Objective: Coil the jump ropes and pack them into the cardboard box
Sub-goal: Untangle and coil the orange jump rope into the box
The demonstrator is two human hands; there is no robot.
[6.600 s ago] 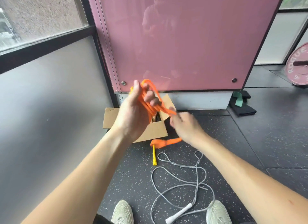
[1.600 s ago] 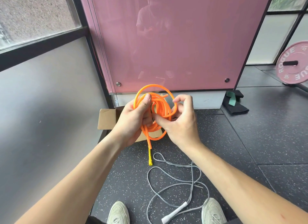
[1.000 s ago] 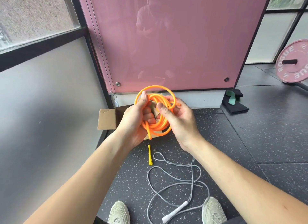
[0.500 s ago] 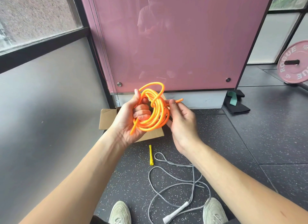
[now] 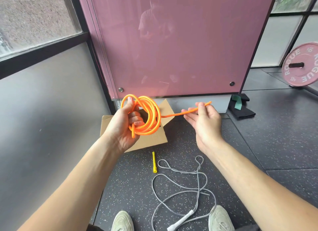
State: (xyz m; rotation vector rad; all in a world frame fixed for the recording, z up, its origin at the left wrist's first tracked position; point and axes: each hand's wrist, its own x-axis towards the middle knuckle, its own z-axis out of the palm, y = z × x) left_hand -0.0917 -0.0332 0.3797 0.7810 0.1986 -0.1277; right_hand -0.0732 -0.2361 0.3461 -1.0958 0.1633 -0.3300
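The pink panel (image 5: 172,41) is standing upright beyond both grips, and the speckled floor (image 5: 258,144) is spreading out below them. A pink plate (image 5: 301,65) is standing on edge far off to the right of my right grip. The box (image 5: 154,139) is sitting on the floor just under and behind my left grip, with its flaps open. That grip and the coil are hiding part of it.

The grey rope (image 5: 198,182) is lying in loose loops on the floor below my right grip, nearer to me.

I am holding the orange rope (image 5: 152,117) as a coil in my left grip (image 5: 123,126), up over the box and not in it. My fingers are curling through the middle of the coil and my thumb is pressing on its top. One strand is running rightward from the coil to my right grip (image 5: 204,120), which is pinching it near its end between thumb and forefinger. The other fingers are lying loosely straight, and the tip is poking out past the thumb.

A black bundle (image 5: 240,110) with a green band is lying at the panel's foot, right of my right grip. My left shoe (image 5: 123,221) and right shoe (image 5: 220,218) are showing far below the grips. The grey rope's white handle (image 5: 180,220) is lying between them. A yellow handle (image 5: 154,162) is lying alone on the floor below the box, just beside a grey loop.
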